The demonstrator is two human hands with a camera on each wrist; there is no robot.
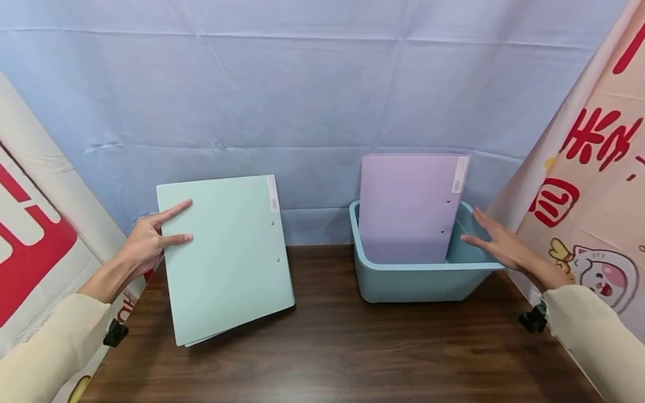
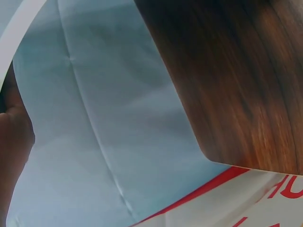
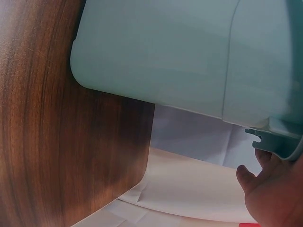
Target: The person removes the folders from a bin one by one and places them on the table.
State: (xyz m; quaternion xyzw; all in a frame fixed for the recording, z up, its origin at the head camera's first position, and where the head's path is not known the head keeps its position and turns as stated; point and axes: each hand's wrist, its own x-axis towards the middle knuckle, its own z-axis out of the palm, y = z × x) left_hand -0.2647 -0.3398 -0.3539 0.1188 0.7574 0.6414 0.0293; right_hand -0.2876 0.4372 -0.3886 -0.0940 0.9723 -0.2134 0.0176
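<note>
My left hand (image 1: 146, 238) grips a mint-green file folder (image 1: 227, 263) by its left edge, two digits spread over the front and the others hidden behind it. The folder stands tilted over the table, its bottom edges slightly fanned, with a barcode label and two rivets on its right side. At the right, my right hand (image 1: 506, 246) lies over the end rim of a blue-green plastic bin (image 1: 413, 285), fingers fairly straight; the right wrist view shows its fingers (image 3: 246, 179) beside the rim. A purple file folder (image 1: 408, 207) stands upright inside the bin, towards its left side.
The dark wooden table (image 1: 327, 347) carries the bin. A pale blue cloth (image 1: 302, 101) hangs behind its back edge. Printed banners stand at both sides, the right banner (image 1: 594, 196) close behind my right hand.
</note>
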